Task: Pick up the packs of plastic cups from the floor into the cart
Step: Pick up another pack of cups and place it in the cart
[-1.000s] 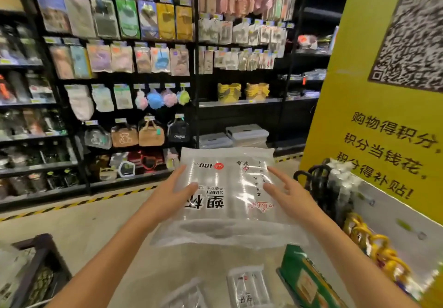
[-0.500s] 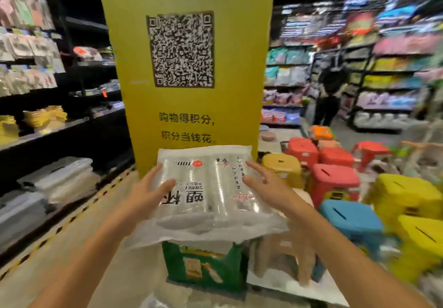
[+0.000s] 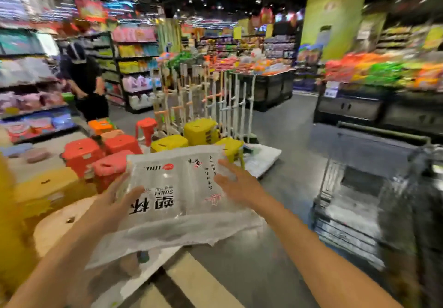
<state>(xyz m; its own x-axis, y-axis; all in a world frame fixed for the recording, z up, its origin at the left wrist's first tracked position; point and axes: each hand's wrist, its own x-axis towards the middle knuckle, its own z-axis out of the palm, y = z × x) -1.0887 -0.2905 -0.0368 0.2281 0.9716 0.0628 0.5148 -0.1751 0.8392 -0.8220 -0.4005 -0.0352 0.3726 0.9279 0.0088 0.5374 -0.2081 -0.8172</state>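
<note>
**Cart off to the right of the held pack, and the right hand is nearer**

The room is a supermarket aisle with stocked shelves point(image 3: 134, 68) behind and to the left, produce bins point(image 3: 383, 72) at right, and a person in dark clothes point(image 3: 84, 80) by the shelving. The grey floor point(image 3: 275, 264) runs open between the person filming and the cart point(image 3: 383, 132). The cart stands low at the right edge of view, well apart from the load, and motion blur hides what its basket holds. Red stools point(image 3: 81, 150) and yellow stools point(image 3: 169, 142) crowd the left and centre, in front of a rack of white poles point(image 3: 223, 101).

The pack of plastic cups point(image 3: 175, 187) is off the floor, carried roughly flat at chest height ahead of the body. Its cup stacks seem to run away from the person, and the loose bag end hangs toward them. The cart lies to the pack's right and lower — so the carry goes rightward and down.

The grip is two-handed. The left hand point(image 3: 115, 202) pinches the pack's left edge, thumb on top. The right hand point(image 3: 237, 185) presses spread, straight fingers against the right side.
</note>
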